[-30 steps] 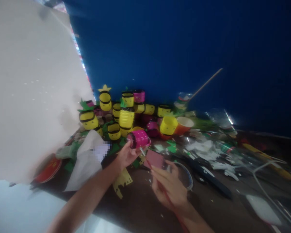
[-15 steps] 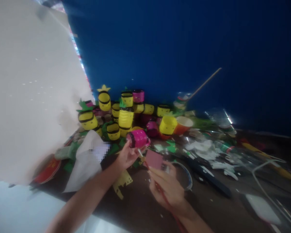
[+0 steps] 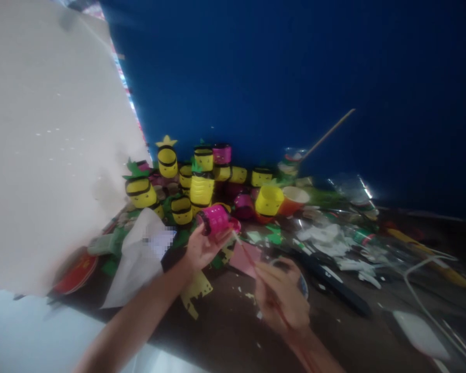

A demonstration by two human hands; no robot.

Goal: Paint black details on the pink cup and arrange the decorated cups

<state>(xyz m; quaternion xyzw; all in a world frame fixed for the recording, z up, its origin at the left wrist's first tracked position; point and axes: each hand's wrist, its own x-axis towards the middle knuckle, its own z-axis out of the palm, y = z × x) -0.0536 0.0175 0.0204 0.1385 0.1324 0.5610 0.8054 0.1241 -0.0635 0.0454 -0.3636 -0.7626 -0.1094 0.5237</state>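
Note:
My left hand (image 3: 202, 248) grips a magenta cup (image 3: 214, 219) with a black band round one end; it lies tilted on its side in the fingers. In my right hand (image 3: 281, 295) is a slim paintbrush (image 3: 246, 251) with a reddish handle, its pale tip close to the cup's right end. A pink square piece (image 3: 244, 260) shows below the brush tip, beside the right fingertips; whether they touch it I cannot tell. Just behind the held cup stand several yellow cups (image 3: 201, 189) with black bands and small faces, some with green leaf tops.
More magenta cups (image 3: 244, 205) sit among the yellow ones. A white sheet (image 3: 134, 264) lies at left near a red round container (image 3: 75, 272). To the right are a dark long tool (image 3: 339, 285), white scraps (image 3: 328, 238), a clear bottle (image 3: 368, 243) and a cable (image 3: 419, 295). A blue wall rises behind.
My right hand has shifted right and slightly down, and the brush tip has moved up toward the cup's end. The left hand has tilted the cup slightly and moved it a little left.

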